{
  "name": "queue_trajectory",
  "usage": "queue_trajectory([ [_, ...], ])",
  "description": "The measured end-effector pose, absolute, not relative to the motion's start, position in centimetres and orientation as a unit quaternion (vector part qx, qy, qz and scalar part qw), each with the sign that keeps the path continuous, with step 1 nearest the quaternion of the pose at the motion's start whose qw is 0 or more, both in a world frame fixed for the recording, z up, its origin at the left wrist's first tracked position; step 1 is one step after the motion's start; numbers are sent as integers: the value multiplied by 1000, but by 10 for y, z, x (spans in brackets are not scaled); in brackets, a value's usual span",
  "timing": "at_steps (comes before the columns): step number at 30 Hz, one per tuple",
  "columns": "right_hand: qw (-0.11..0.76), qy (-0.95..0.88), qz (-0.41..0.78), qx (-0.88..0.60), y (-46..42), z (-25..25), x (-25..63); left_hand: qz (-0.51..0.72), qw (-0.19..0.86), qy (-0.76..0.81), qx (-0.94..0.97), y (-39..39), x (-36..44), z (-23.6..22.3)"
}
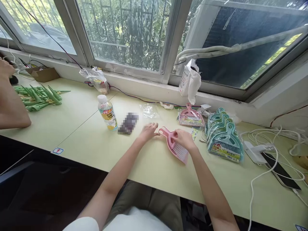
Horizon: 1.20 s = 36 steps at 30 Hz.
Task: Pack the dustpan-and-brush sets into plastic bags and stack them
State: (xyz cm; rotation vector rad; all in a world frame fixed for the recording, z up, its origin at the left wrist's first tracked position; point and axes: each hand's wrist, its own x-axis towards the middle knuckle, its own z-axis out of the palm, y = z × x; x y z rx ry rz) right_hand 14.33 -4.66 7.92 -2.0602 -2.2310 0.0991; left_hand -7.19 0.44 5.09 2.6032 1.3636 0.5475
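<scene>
Where windows overlook the desk, wrapped green dustpan sets cluster

While these lie further right, a pink dustpan set rests before the person. The right hand is clamped on it; the left hand, fingers and thumb apart, is by its handle tip, contact unclear.

A white top with a short left sleeve meets olive-brown trousers, and 2 forearms end in a bare left hand and bare right hand.
</scene>
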Motion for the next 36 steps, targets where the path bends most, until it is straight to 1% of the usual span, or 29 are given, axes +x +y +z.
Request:
queue_trajectory([
  [3, 49, -753, 38, -655, -49, 76, 146, 224, 13, 364, 904, 12, -75, 43],
  [6, 68, -766, 51, -638, -53, 75, 147, 227, -7, 294, 928, 13, -65, 34],
  [10, 108, -758, 42, -642, -57, 70, 142, 210, 31, 222, 952, 11, -54, 25],
  [14, 115, -753, 41, -646, -58, 69, 139, 210, 84, 216, 950, 11, -56, 22],
  [19, 61, -752, 28, -656, -50, 75, 136, 215, 77, 213, 950, 11, -54, 19],
  [24, -52, -750, 27, -658, -40, 84, 125, 210, 8, 211, 955, 11, -50, 16],
  [26, -58, -750, 21, -659, -42, 85, 122, 213, -1, 203, 956, 10, -51, 17],
  [28, -26, -750, 10, -661, -47, 83, 122, 240, 14, 215, 947, 10, -52, 18],
  [30, 35, -742, 12, -670, -51, 79, 123, 308, 52, 275, 909, 10, -53, 21],
  [32, 120, -710, 18, -693, -51, 75, 124, 407, 126, 357, 831, 11, -51, 24],
  [34, 205, -663, 18, -720, -46, 74, 121, 470, 273, 401, 738, 12, -47, 28],
  [36, 273, -621, 18, -734, -36, 76, 114, 438, 466, 372, 672, 11, -43, 31],
])
